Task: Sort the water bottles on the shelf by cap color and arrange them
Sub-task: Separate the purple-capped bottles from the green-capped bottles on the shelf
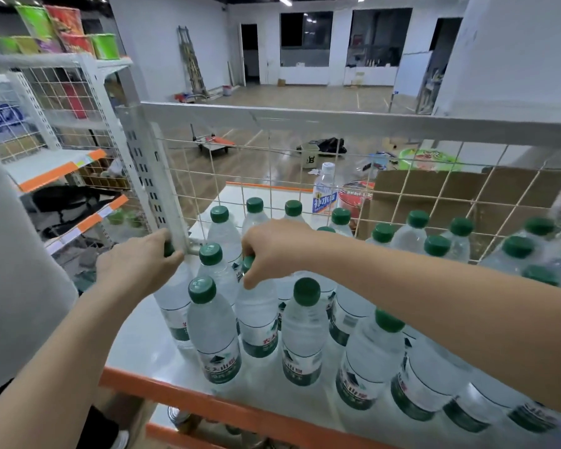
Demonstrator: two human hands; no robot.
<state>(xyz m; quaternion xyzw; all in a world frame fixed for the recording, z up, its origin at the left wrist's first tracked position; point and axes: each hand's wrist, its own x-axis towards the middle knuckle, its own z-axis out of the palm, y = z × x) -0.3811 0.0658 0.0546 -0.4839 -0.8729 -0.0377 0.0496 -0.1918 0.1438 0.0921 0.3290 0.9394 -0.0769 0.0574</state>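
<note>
Gripping two green-capped bottles by their tops, the person is mid-way through tidying the left end of the shelf (136, 348). The left hand (136, 260) is curled over the cap of the bottle at the far left corner (172, 296), right beside the white upright post (162, 189); only a sliver of green shows under the fingers. The right hand (272, 251) pinches the cap of a second bottle (256, 319) in the middle of the cluster, fingers bent round it.

By my reading, the step in hand is lining green-capped bottles into rows. Nearly every cap in view is green, so this end looks largely sorted. The next move likely calls for shifting each held bottle upright into a gap without knocking its neighbours, which stand touching or just beside one another.

A front-row bottle (212, 332) and another (302, 332) stand near the orange shelf edge (182, 396) and could tip if bumped. More green-capped bottles (415, 234) crowd the right side under the right forearm. Beyond the wire mesh back (272, 163), a white-capped bottle with a blue label (325, 192) stands on the far side, next to a cardboard box (434, 196); the mesh bars reaching it from here.
</note>
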